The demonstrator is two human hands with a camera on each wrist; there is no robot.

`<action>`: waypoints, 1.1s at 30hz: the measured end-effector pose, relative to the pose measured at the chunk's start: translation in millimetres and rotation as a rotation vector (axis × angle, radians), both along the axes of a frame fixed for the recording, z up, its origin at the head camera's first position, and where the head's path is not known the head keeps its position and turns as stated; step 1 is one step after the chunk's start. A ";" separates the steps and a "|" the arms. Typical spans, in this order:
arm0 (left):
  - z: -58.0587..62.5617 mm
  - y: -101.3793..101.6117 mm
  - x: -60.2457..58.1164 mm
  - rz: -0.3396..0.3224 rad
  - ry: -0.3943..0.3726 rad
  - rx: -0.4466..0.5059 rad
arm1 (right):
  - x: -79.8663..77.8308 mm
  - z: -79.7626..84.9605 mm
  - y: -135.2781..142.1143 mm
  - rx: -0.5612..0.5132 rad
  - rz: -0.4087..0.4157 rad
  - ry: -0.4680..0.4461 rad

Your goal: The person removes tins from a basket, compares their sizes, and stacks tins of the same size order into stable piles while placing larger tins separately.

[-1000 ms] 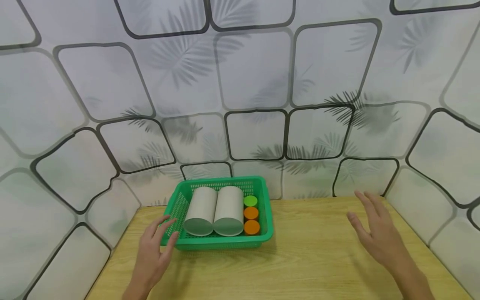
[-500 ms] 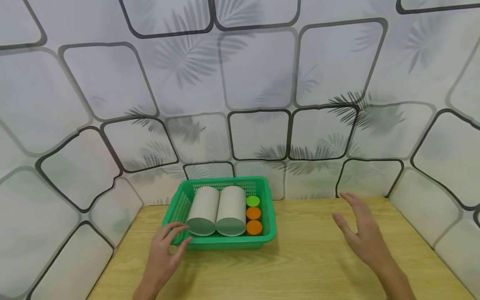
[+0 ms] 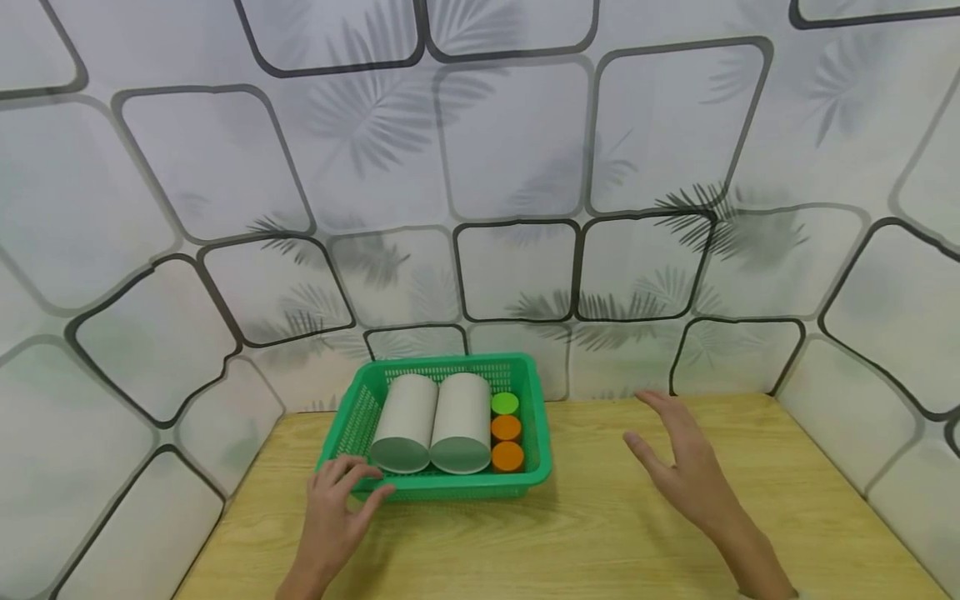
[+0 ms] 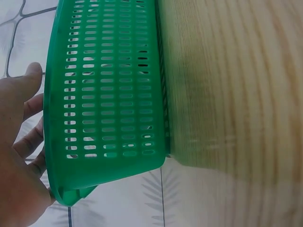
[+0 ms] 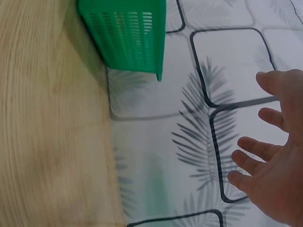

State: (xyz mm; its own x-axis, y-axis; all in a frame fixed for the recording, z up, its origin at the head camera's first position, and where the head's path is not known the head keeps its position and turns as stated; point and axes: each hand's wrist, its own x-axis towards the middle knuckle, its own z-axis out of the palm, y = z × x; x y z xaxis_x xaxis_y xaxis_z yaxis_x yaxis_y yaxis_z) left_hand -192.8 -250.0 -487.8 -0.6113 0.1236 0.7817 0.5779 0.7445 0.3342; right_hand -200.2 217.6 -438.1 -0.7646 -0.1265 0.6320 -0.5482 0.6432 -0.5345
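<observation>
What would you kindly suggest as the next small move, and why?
I would probably bring the right hand leftward to the green perforated plastic basket, since that hand hovers open and apart, while the left hand is at the basket's near-left corner.

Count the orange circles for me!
2: the front orange circle near the right front corner of the green basket, and the rear orange circle just behind it. More may be hidden.

The pale wood-grained bench [image 3: 600, 533] is bounded at its far, left and right sides by whitish walls [image 3: 513, 275], which are patterned with grey and black rounded outlines [image 3: 576, 271] and feathery leaves [image 3: 372, 108].
</observation>
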 end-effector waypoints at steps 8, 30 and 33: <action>-2.9 0.3 -1.7 0.015 0.037 -0.005 | -10.1 -4.6 -27.2 -0.005 0.063 0.023; -4.1 0.5 0.0 0.035 0.018 -0.004 | -37.5 -0.6 -78.7 0.042 0.226 0.008; -4.3 0.7 -0.1 0.035 0.026 -0.006 | -40.5 2.1 -85.3 0.061 0.238 -0.014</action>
